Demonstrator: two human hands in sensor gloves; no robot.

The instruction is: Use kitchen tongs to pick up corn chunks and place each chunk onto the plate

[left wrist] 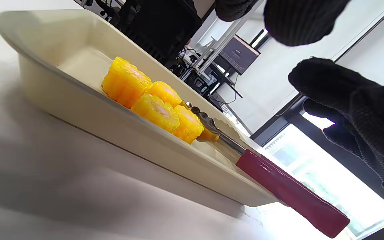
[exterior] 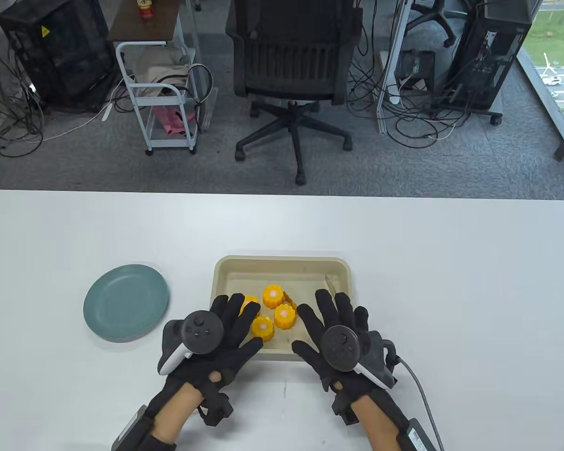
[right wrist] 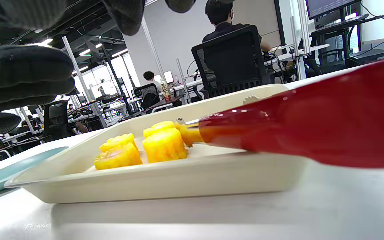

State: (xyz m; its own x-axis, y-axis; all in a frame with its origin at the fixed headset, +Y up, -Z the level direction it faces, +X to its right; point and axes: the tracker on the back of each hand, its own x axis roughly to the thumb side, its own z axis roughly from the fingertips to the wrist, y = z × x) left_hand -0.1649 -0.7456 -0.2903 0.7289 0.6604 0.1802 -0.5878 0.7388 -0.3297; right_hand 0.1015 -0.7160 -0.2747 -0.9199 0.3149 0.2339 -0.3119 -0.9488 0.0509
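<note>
Both hands hover flat over the near edge of the cream tray (exterior: 225,272) on the white bench (exterior: 451,282). The left hand (exterior: 216,336) and right hand (exterior: 338,333) have fingers straight and spread, gripping nothing. The corn chunks (exterior: 273,312) sit clustered in the tray; the red-handled tongs (left wrist: 288,190) lie across its rim. The green plate (exterior: 126,301) waits left.

Bare desk (exterior: 404,263) is lying open between tray (exterior: 282,263) and plate (exterior: 126,301); corn chunks (exterior: 275,312) and tongs (left wrist: 278,186) are crowding the tray's near half.
</note>
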